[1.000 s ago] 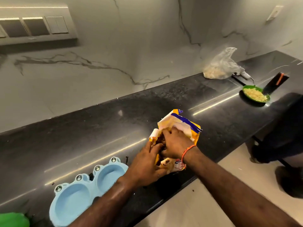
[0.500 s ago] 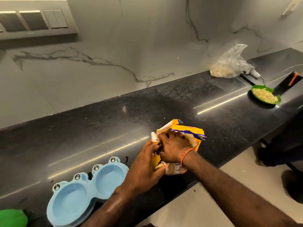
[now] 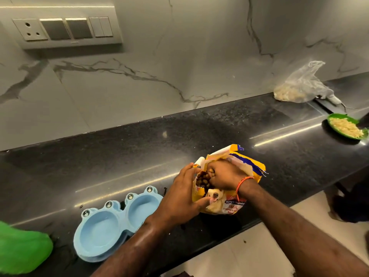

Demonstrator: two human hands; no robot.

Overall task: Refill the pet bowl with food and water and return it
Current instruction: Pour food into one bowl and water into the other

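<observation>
Holding the mouth of the yellow and blue printed pet-food pouch (image 3: 229, 182) wide, the left hand (image 3: 179, 198) is wrapped around its near side, thumb pressed low on the front, so that the brown kibble (image 3: 202, 178) can be reached. The right hand (image 3: 225, 176) is curled inside the opening, apparently gathering pellets; its fingertips are hidden. The light-blue frog-shaped double plastic pet bowl (image 3: 111, 224) is kept empty just left of the pouch on the black polished stone counter (image 3: 139, 148), probably for a short transfer.
</observation>
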